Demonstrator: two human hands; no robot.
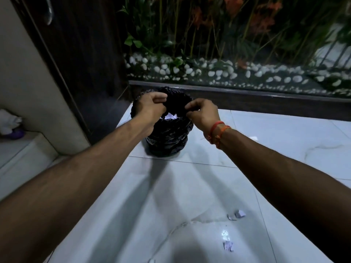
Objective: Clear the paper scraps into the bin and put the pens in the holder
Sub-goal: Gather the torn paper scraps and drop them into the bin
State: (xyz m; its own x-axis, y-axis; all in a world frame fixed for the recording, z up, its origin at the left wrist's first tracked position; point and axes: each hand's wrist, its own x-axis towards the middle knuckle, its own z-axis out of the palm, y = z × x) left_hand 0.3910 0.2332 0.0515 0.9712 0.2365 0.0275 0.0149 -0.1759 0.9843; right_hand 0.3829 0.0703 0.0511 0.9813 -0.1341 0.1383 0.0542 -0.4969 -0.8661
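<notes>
A small bin (167, 141) lined with a crinkled black bag stands on the white tiled floor near a dark ledge. White paper scraps (170, 116) show inside its mouth. My left hand (152, 107) pinches the bag's rim on the left side. Over on the right side, my right hand (203, 111) pinches the rim too, fingers curled; an orange thread band circles that wrist. Loose paper scraps (236, 214) lie on the floor nearer to me, with another scrap (228, 248) below them. No pens or holder are in view.
A dark wooden door frame (62, 73) rises at the left beside a step (28, 154) that carries a white and purple object (11, 124). Behind the ledge (247, 97) is a bed of white pebbles and plants (209, 44). A small scrap (253, 138) lies right of the bin.
</notes>
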